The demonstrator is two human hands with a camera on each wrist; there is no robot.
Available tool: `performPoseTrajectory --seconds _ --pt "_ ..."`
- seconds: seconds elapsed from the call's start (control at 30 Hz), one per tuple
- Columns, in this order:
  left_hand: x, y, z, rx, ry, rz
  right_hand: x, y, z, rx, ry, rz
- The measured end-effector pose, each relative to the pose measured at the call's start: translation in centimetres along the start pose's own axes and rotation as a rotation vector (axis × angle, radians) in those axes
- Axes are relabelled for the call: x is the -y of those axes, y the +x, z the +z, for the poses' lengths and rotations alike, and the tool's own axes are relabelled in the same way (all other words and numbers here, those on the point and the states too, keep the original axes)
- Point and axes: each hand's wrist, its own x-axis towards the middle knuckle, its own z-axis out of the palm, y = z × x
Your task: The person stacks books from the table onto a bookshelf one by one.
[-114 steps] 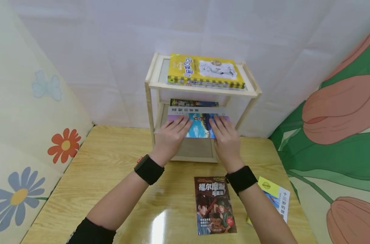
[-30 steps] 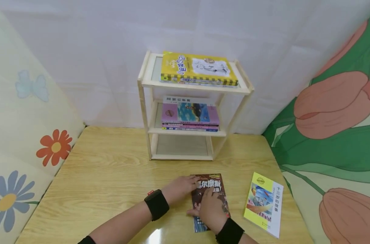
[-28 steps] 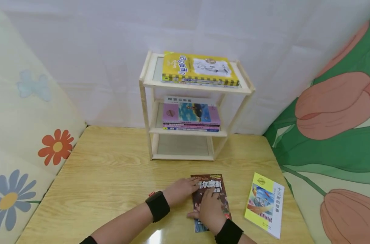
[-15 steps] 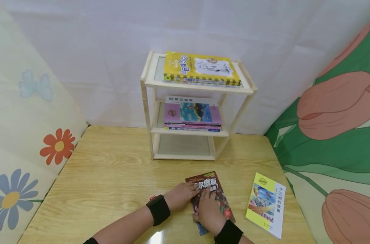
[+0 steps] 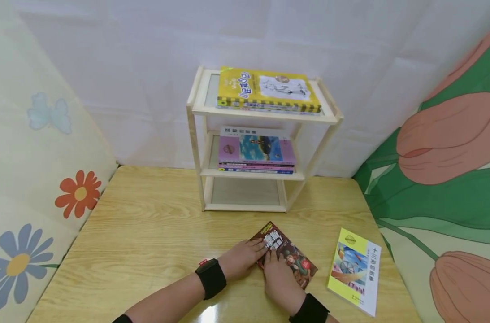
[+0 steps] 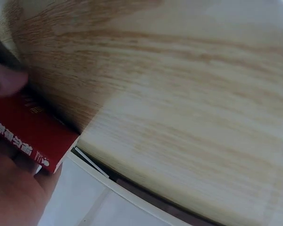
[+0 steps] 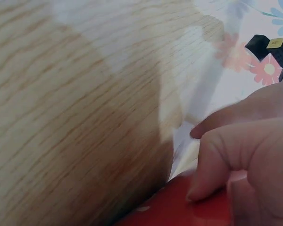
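Observation:
A dark brown paperback book [image 5: 295,259] with white title lettering lies askew on the table. My left hand [image 5: 241,258] is at its upper left, fingers over the cover. In the left wrist view, its thumb and fingers hold the book's red spine [image 6: 33,129] between them. Over the book's lower part is my right hand [image 5: 283,281], fingertips on the cover. The right wrist view has a bent digit of that hand [image 7: 254,155] against the red book surface [image 7: 174,207]. Both hands hide part of the cover.
A pale three-tier wooden shelf [image 5: 250,207] stands behind. Yellow books [image 5: 269,89] are stacked on its top tier, and a pile with a purple-covered book [image 5: 254,148] lies on the middle tier. A yellow-and-white book [image 5: 354,271] lies on the table at right.
Both hands have left the middle tier's pile and come down to the brown book. Over the last half second they have turned it counter-clockwise, its title end swinging left.

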Motion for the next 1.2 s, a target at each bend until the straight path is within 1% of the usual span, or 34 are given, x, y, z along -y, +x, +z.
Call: performPoseTrajectory --seconds 0.1,0.17,0.27,0.33,0.47,0.57,0.67,0.87,1.0,1.13,1.2 --pt "-0.2 0.0 -0.1 0.008 -0.001 -0.026 -0.1 -0.3 -0.1 0.026 0.016 -0.021" --pt "-0.2 0.1 -0.1 0.019 0.000 -0.042 -0.3 -0.4 -0.1 0.025 0.018 -0.042" --pt "-0.2 0.2 0.0 0.022 0.012 -0.047 -0.4 -0.7 -0.1 0.006 0.021 -0.069" --pt "-0.1 0.3 0.1 0.020 0.030 -0.040 -0.6 -0.8 -0.2 0.002 0.032 -0.070" --pt "-0.3 0.3 0.3 0.018 0.065 -0.034 -0.6 -1.1 -0.4 0.018 0.050 -0.022" --pt "-0.8 0.2 0.1 0.031 0.082 -0.048 -0.6 -1.5 -0.5 0.031 0.048 0.025" --pt "-1.1 0.1 -0.2 0.039 0.104 -0.071 -0.6 -1.9 -0.8 0.015 0.028 0.043" --pt "-1.6 -0.1 -0.9 0.025 0.164 -0.117 -1.5 -2.5 -1.3 -0.046 0.013 0.051" --pt "-1.8 -0.2 -1.3 0.021 0.159 -0.142 -2.3 -2.8 -1.5 -0.056 0.035 0.034" --pt "-2.0 -0.3 -1.7 -0.007 0.155 -0.151 -3.0 -3.1 -1.7 -0.057 0.046 0.010" --pt "-2.0 -0.3 -2.0 -0.024 0.161 -0.156 -3.3 -3.1 -1.9 -0.070 0.034 -0.003"
